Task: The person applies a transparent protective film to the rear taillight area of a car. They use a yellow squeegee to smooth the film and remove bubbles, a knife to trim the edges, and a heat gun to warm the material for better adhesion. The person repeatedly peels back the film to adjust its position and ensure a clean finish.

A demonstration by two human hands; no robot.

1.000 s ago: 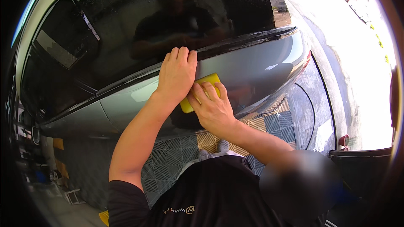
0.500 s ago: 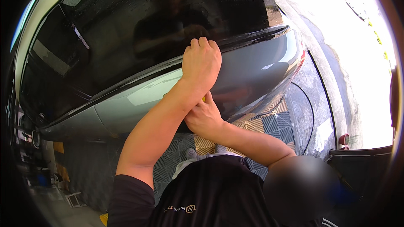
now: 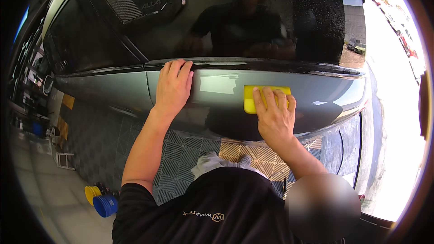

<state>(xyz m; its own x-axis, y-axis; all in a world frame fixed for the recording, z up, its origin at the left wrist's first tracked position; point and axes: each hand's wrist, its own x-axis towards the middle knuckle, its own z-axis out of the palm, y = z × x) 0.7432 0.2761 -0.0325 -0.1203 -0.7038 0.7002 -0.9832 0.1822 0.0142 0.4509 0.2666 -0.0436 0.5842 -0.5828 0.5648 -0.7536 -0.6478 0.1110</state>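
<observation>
Both hands are up on the car door. The left hand (image 3: 174, 86) lies flat, fingers together and spread against the grey door panel (image 3: 122, 91), fingertips touching the dark trim strip (image 3: 280, 65) under the window (image 3: 226, 18). The right hand (image 3: 273, 117) presses a yellow squeegee (image 3: 253, 97) against the panel with straight fingers laid over it; only the pad's upper and left part shows, well to the right of the left hand.

How far along? Hard to call. The panel reads smooth and glossy across its width, with no bubbles or creases I can make out, so I judge the smoothing well advanced, the stretch to the right of the squeegee possibly still to go.

Against half a second ago, the change is plain: then the hands were stacked, the left crossing over the right, the squeegee all but hidden beneath. Now they have parted, left hand out to the left, squeegee out in the open on the right. Down below, a blue cup (image 3: 105, 205) and a yellow one (image 3: 91, 193) sit on the tiled floor (image 3: 181, 162).
</observation>
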